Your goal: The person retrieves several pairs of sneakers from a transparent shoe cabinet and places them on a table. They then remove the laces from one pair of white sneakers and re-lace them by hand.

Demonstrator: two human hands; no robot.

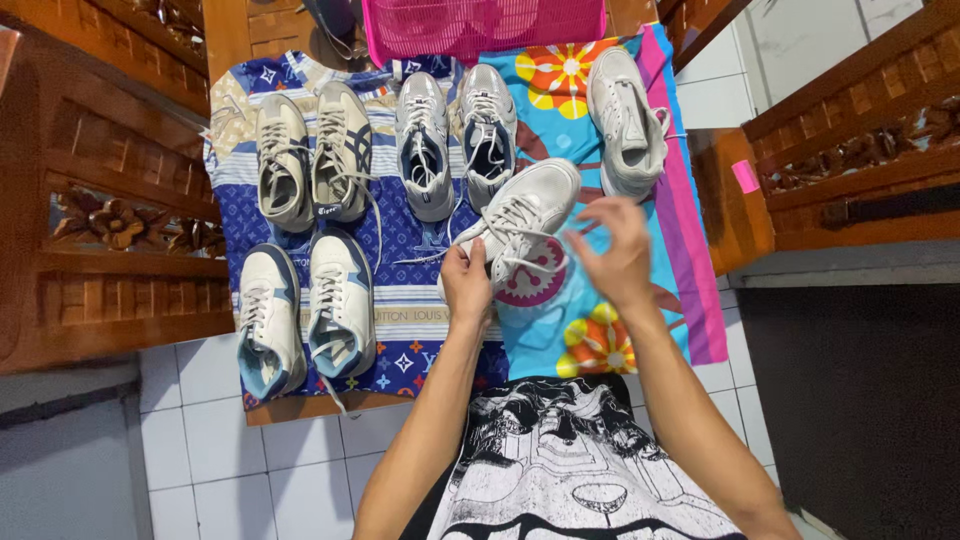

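The left hand (pixel 466 283) grips the heel part of a white sneaker (pixel 525 215), with the fingers closed on it, and holds it tilted above the table, the toe pointing up and to the right. The right hand (pixel 612 250) is just beside the sneaker on its right side; its fingers are bent and pinched near the laces (pixel 512 222), but I cannot tell if they really hold a lace. The 2 hands are apart, with the sneaker between them. Under the sneaker lies a turquoise cloth (pixel 585 330) with orange flowers and a pink edge, and beside it, to the left, a blue patterned cloth (pixel 400 250). On the cloths 7 other shoes stand: a beige pair (pixel 312 160) at the upper left, a grey pair (pixel 455 135) in the upper middle, a single white shoe (pixel 627 120) at the upper right, and a white and light blue pair (pixel 305 315) at the lower left. A pink basket (pixel 480 25) is at the far edge. Carved wooden furniture (pixel 110 200) stands on both sides, and the floor has white tiles (pixel 240 470).
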